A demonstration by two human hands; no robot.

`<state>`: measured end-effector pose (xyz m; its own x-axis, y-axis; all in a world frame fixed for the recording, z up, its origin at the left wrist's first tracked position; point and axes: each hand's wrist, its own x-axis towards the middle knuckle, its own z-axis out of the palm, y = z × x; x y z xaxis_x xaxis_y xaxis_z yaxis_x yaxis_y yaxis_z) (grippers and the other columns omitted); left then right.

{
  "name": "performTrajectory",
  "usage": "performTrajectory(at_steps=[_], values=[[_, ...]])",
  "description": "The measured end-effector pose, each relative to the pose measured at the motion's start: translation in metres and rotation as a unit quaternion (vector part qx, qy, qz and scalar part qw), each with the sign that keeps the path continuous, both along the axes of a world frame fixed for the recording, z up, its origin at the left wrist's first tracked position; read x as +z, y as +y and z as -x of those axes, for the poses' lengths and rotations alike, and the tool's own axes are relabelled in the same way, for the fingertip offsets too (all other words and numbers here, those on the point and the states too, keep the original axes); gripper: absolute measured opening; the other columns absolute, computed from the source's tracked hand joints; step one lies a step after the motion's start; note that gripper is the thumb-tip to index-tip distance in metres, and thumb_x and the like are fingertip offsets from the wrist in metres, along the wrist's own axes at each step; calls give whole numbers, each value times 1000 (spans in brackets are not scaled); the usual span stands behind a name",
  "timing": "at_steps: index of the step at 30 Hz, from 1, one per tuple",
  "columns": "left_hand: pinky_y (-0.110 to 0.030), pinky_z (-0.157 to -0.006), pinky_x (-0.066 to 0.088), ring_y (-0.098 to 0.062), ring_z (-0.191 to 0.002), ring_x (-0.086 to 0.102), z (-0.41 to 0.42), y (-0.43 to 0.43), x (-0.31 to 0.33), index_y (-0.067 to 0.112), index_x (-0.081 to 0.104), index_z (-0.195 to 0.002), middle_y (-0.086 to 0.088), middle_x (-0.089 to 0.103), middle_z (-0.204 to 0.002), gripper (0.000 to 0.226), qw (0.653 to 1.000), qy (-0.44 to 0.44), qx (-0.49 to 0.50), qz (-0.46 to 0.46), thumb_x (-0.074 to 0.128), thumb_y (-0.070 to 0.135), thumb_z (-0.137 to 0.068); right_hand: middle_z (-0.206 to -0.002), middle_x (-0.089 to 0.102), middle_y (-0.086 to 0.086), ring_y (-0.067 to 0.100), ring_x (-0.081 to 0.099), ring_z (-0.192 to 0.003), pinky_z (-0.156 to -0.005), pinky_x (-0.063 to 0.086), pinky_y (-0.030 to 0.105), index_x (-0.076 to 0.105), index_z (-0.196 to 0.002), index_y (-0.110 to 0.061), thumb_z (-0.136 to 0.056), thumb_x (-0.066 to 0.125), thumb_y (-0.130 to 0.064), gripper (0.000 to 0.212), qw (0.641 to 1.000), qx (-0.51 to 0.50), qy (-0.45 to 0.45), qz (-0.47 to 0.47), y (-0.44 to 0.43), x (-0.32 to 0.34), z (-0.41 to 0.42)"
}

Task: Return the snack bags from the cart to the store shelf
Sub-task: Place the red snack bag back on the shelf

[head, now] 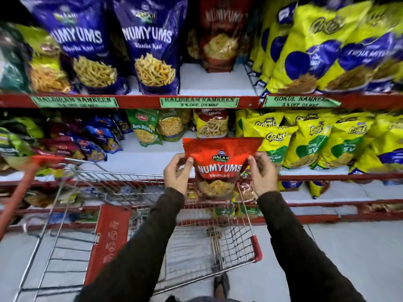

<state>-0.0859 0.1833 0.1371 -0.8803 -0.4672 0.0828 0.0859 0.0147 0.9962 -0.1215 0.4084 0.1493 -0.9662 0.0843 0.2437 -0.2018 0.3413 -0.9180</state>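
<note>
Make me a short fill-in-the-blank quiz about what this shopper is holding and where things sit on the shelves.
1. Both hands, left hand and right hand, hold a ____ Numyums bag above the cart.
2. The matching red bag on the upper shelf has bare shelf in front of it, right of two ____ Numyums bags.
3. The green label under that spot reads Haldiram ____.

Answers: red; blue; Namkeen

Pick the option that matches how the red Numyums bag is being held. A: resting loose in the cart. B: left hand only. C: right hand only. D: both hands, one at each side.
D: the left hand and right hand each pinch a side of the red Numyums bag, held upright above the cart.
</note>
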Motion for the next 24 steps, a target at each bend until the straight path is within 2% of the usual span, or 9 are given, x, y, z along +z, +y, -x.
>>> performTrajectory(at_steps=[3, 5, 10, 12, 14, 17, 20, 22, 24], values=[[-39, -85, 54, -14, -88, 61, 24, -2, 46, 30, 63, -88, -4, 66, -94, 10, 998, 55, 9, -27, 62, 20, -88, -85, 64, -16, 5, 60, -80, -77, 52, 25, 59, -89, -38, -96, 56, -20, 19, 997, 0, 57, 51, -10, 47, 18], [-42, -89, 52, -19, -93, 60, 40, -3, 75, 28, 62, -90, -8, 65, -100, 7, 996, 89, 7, -30, 62, 21, -88, -86, 65, -17, -5, 60, -80, -76, 48, 14, 60, -92, -34, -97, 56, -15, 20, 991, 1, 87, 101, -15, 74, 30], [-31, -84, 51, -10, -88, 60, 84, 1, 156, 26, 64, -91, -1, 67, -97, 5, 984, 169, 3, -64, 63, 26, -86, -90, 68, -5, -7, 62, -82, -78, 49, 12, 63, -98, -17, -95, 58, -10, 8, 968, -7, 161, 193, -21, 148, 72], [-36, -86, 50, -14, -89, 59, 105, 6, 186, 21, 66, -95, -3, 66, -97, 8, 977, 188, -2, -99, 63, 22, -88, -89, 68, -5, -9, 63, -79, -76, 50, 10, 64, -100, -13, -94, 61, -10, 8, 962, -18, 173, 211, -23, 177, 94], [-41, -91, 47, -17, -92, 58, 128, 11, 215, 3, 63, -109, -8, 65, -101, 22, 971, 196, 7, -137, 60, 13, -90, -88, 68, -6, -14, 63, -72, -72, 49, 6, 66, -102, -8, -93, 62, -9, 10, 957, -29, 186, 221, -23, 202, 120], [-45, -102, 47, -22, -101, 58, 162, 17, 246, -7, 57, -121, -18, 65, -115, 35, 968, 182, 14, -172, 59, 10, -91, -94, 71, 11, -7, 63, -70, -69, 48, 5, 68, -104, 1, -92, 63, -10, 17, 961, -49, 184, 202, -26, 232, 159], [-51, -107, 44, -27, -106, 60, 198, 20, 261, -6, 58, -122, -27, 62, -125, 36, 970, 168, 33, -174, 59, 11, -91, -103, 74, 23, 15, 67, -80, -80, 56, 23, 70, -105, 0, -90, 65, -15, 21, 969, -68, 162, 172, -26, 250, 198], [-50, -107, 45, -24, -101, 58, 220, 22, 266, -8, 59, -120, -29, 63, -124, 34, 969, 171, 55, -169, 58, 9, -91, -98, 75, 21, 31, 71, -87, -85, 58, 47, 71, -102, -3, -90, 64, -17, 19, 977, -69, 144, 143, -28, 255, 222], [-42, -106, 47, -20, -98, 57, 242, 25, 268, -6, 61, -118, -23, 65, -120, 31, 967, 171, 83, -167, 58, 9, -90, -91, 72, 16, 39, 71, -90, -83, 56, 59, 70, -98, -5, -90, 63, -16, 15, 980, -69, 138, 128, -32, 256, 245]])
